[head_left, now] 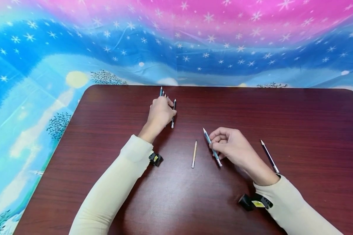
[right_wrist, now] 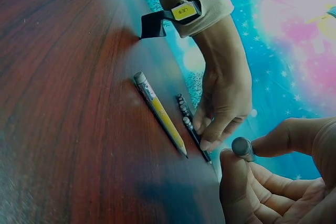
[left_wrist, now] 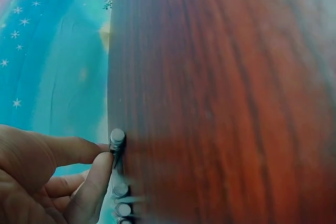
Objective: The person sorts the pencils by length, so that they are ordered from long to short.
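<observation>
At the far side of the table, my left hand (head_left: pixel 159 113) pinches a black pencil (head_left: pixel 173 122) between thumb and finger. Its eraser end (left_wrist: pixel 117 137) shows in the left wrist view. Beside it several more pencils (head_left: pixel 161 91) lie in a row, partly hidden by the hand. My right hand (head_left: pixel 233 148) holds a light blue pencil (head_left: pixel 216 157) between thumb and fingers, tip pointing away and eraser end nearer me. Just left of that pencil, a yellow pencil (head_left: pixel 194 155) lies on the table, its tip also pointing away.
Another dark pencil (head_left: pixel 270 157) lies right of my right hand, near the sleeve. The dark red wooden table (head_left: pixel 311 130) has a rounded far edge. Behind it hangs a pink and blue snowflake cloth (head_left: pixel 194 39). Each wrist carries a small black camera (head_left: pixel 156 159).
</observation>
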Demonstrator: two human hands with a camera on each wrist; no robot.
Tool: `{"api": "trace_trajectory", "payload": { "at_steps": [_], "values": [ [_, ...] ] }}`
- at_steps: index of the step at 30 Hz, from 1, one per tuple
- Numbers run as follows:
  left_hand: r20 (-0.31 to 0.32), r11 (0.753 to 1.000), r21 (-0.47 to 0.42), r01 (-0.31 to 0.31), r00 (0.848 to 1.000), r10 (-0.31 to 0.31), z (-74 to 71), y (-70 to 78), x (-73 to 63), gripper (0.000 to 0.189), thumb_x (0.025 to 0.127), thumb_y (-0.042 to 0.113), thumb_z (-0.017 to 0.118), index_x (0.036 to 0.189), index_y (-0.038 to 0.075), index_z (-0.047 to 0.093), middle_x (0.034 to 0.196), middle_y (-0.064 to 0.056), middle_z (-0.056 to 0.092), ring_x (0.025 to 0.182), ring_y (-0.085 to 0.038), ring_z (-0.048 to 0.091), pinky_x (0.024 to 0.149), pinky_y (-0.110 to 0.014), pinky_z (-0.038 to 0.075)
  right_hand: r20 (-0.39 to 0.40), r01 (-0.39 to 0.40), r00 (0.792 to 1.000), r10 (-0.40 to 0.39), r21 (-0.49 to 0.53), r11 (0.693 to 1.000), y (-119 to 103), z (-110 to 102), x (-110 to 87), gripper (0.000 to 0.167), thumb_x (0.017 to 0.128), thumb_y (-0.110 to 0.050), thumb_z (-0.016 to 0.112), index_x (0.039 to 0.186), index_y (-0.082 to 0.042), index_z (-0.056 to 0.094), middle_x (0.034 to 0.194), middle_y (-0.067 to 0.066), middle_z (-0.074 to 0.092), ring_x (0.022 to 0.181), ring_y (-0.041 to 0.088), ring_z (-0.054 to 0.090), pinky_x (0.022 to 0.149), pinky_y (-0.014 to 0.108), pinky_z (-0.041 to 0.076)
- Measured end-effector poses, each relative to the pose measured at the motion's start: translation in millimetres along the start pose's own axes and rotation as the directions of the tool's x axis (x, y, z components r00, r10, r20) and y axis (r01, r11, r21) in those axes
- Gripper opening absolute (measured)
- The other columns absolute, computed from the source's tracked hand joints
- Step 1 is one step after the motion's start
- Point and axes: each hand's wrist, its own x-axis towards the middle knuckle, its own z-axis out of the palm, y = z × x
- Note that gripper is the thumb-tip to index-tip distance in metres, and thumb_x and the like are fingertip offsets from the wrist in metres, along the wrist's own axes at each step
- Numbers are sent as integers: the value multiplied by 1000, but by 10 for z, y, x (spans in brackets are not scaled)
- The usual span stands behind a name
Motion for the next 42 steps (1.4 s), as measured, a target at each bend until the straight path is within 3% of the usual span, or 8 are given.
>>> {"api": "trace_trajectory", "payload": {
  "at_steps": [7,16,28,36,42],
  "values": [
    [6,1000,-19,18,1000,-18,-37,-20,-3,17,96,14,76,112,8,74,117,-11,74,77,-25,73,60,-33,60,-4,3,1000,-4,-13,1000,8,-14,3,24,95,1,61,117,8,61,88,7,69,67,12,66,59,29,59],
    [3,999,-43,-11,1000,11,-51,-71,10,15,95,11,76,110,5,75,109,-12,77,72,-19,75,63,-31,60,0,-2,1000,2,-11,1000,12,-21,9,23,95,1,61,117,8,61,88,8,69,68,13,67,59,29,60],
    [1,998,-61,8,1000,-8,-80,-98,11,14,95,9,75,109,6,75,110,-11,77,73,-18,76,68,-33,61,5,-2,1000,2,-11,1000,4,-22,7,24,94,2,60,117,9,61,89,9,69,69,11,66,60,29,59],
    [30,995,-84,44,999,-42,-97,-85,-2,20,98,10,72,117,6,75,115,-10,76,77,-16,77,62,-29,59,3,-13,1000,13,-19,1000,2,-26,10,23,94,3,59,116,9,60,91,13,69,70,14,68,60,29,60],
    [27,996,-77,35,999,-33,-93,-84,1,21,99,10,71,120,7,74,120,-10,75,80,-16,77,60,-28,57,1,-17,1000,17,-19,1000,5,-26,8,23,94,3,59,116,9,60,90,12,69,70,14,68,60,29,59]
  ]
}}
